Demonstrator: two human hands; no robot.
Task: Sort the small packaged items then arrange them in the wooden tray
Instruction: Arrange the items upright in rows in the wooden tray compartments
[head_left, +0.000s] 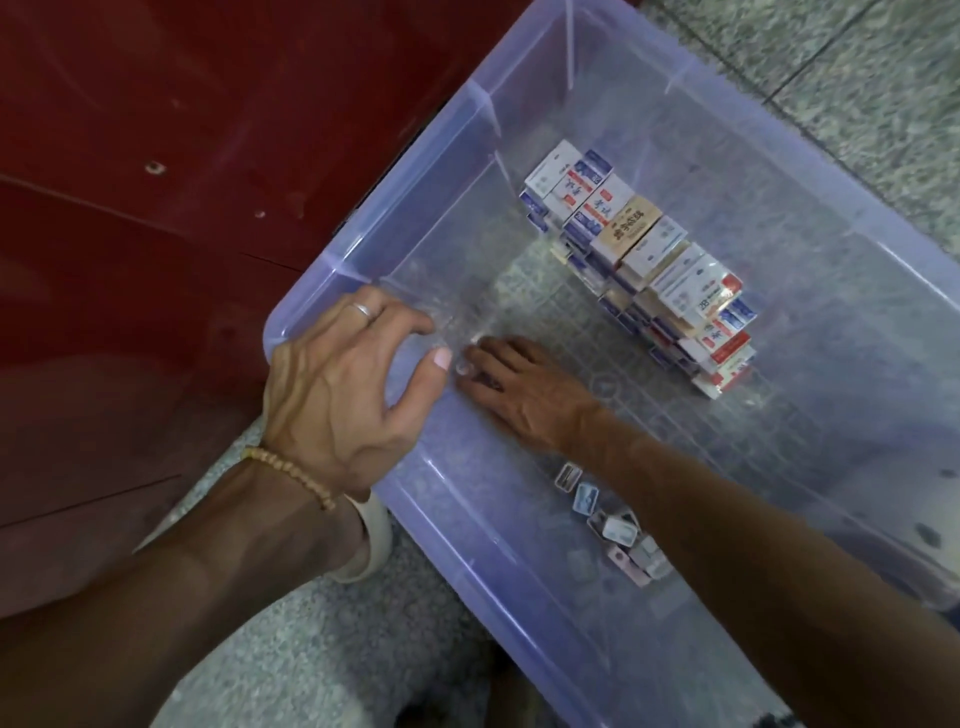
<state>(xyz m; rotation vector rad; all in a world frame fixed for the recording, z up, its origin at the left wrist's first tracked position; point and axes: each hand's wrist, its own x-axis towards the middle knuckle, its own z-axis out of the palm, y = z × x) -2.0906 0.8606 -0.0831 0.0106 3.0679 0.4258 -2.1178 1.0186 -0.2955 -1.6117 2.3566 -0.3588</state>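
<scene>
So the left hand (337, 384) grips the clear plastic bin's (363, 218) corner rim while the right hand (524, 389) lies flat and relaxed on its floor, near the stacked small boxes (649, 260) and a few loose ones (613, 525).

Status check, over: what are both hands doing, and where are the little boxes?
Left hand grips bin corner. Right hand flat on bin floor, fingers blurred. Boxes stacked inside; loose ones by forearm. No tray visible.

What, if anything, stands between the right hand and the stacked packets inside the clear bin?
Nothing visible does. The right hand lies on the floor of the clear bin, and only bare bin floor separates it from the stacked packets. The left hand grips the bin's corner, off to the side.
</scene>
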